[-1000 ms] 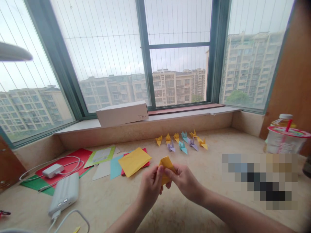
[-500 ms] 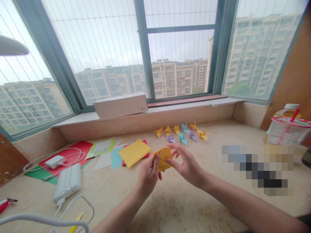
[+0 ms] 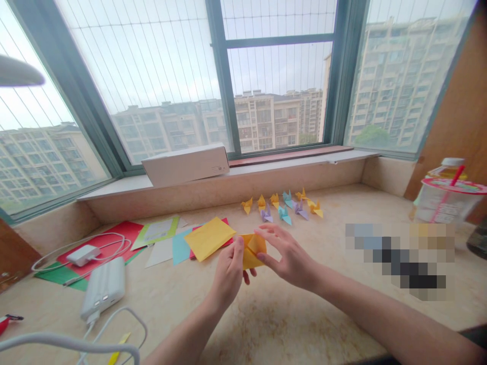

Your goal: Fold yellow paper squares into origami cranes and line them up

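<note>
A partly folded yellow origami paper [image 3: 251,257] is held up between both hands, above the stone counter. My left hand [image 3: 228,271] pinches its left side, thumb in front and fingers behind. My right hand [image 3: 289,256] grips the right side, with the thumb at the lower right and the index finger along the top edge. A raised flap shows between the thumbs. Behind the hands stand several folded paper cranes [image 3: 284,215] in yellow, blue and purple. Just left of my left hand lies a stack of yellow paper [image 3: 210,239] over red and blue sheets.
On the left are a white power bank [image 3: 104,288], a charger [image 3: 82,255] with cable, and red paper [image 3: 127,233]. A white box [image 3: 186,165] sits on the window ledge. A plastic cup [image 3: 443,200] with a red straw stands at the right.
Both hands still hold the yellow paper. My right fingers have shifted along its top edge, and a flap on its front now stands more open. The view has moved slightly.
</note>
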{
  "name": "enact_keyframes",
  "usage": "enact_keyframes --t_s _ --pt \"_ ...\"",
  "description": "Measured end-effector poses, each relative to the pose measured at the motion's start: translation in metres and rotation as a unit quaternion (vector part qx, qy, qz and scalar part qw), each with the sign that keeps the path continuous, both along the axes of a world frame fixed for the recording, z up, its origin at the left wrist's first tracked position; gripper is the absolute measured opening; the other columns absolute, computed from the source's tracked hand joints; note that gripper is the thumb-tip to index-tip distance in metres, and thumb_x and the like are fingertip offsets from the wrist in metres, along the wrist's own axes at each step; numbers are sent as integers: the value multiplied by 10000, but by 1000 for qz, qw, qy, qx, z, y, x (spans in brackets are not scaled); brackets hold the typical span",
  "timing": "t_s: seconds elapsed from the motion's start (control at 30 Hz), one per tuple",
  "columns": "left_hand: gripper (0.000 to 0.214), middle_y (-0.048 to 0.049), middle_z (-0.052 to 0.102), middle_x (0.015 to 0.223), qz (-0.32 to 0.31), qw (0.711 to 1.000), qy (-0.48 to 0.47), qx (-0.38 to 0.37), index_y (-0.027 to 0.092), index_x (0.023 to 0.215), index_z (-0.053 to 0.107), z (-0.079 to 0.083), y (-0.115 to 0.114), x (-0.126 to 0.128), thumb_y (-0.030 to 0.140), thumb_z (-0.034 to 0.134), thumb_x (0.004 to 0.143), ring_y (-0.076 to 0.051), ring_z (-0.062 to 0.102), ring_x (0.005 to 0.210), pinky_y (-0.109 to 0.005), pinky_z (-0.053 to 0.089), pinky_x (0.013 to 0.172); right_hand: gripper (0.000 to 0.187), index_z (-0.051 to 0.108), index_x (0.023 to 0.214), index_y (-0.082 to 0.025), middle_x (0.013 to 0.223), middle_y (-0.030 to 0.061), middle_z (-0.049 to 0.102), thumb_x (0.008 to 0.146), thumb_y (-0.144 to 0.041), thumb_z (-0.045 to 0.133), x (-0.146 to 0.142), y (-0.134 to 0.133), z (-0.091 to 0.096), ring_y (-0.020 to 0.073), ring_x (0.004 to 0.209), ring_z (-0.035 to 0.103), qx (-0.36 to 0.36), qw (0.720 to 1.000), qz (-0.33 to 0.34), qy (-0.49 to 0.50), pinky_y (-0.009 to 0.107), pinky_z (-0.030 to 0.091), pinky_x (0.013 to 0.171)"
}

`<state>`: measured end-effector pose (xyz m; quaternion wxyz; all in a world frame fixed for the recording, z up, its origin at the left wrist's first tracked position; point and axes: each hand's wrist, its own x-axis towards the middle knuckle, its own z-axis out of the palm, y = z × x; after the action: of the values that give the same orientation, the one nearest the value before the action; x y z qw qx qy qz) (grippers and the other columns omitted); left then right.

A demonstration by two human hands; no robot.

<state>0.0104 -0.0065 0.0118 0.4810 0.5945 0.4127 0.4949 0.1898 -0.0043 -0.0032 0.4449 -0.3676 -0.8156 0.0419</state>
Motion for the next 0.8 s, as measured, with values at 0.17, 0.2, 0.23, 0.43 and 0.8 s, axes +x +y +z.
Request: enact_keyframes --t_s 0.17,0.2,0.23,0.43,0.8 --pt "453 -48 663 727 -35 999 3 -28 129 918 620 -1 0 -1 572 530 892 -144 620 487 -214 477 364 490 533 1389 -296 1391 123 528 916 -198 616 1 -1 0 280 1272 546 16 999 -3 -29 494 487 1046" --pt "431 -48 664 734 -44 999 6 -30 128 944 622 -1 0 -1 549 542 892 -146 626 502 -223 495 385 458 562 1361 -299 1394 120 526 919 -189 609 1 -1 0 281 1276 544 21 999 -4 -42 496 484 1046" --pt "413 -50 668 744 -52 998 9 -31 127 965 623 -1 -1 -2 528 553 892 -148 631 519 -232 512 408 428 586 1336 -297 1393 119 528 923 -185 603 1 -1 0 283 1279 543 24 998 -7 -50 500 480 1046" --pt "311 -67 679 842 -88 996 11 -33 130 1028 631 7 -6 -1 401 601 876 -161 657 658 -270 579 547 307 620 1250 -225 1308 151 606 950 -290 601 2 -1 4 290 1235 582 22 999 -19 -38 496 497 1010" --pt "417 -3 647 838 -56 998 -37 12 218 1269 414 0 1 -3 320 571 896 -137 605 633 -217 529 460 201 627 1091 -217 1167 112 679 918 -130 575 10 10 5 263 1117 640 44 998 -35 18 479 523 976"
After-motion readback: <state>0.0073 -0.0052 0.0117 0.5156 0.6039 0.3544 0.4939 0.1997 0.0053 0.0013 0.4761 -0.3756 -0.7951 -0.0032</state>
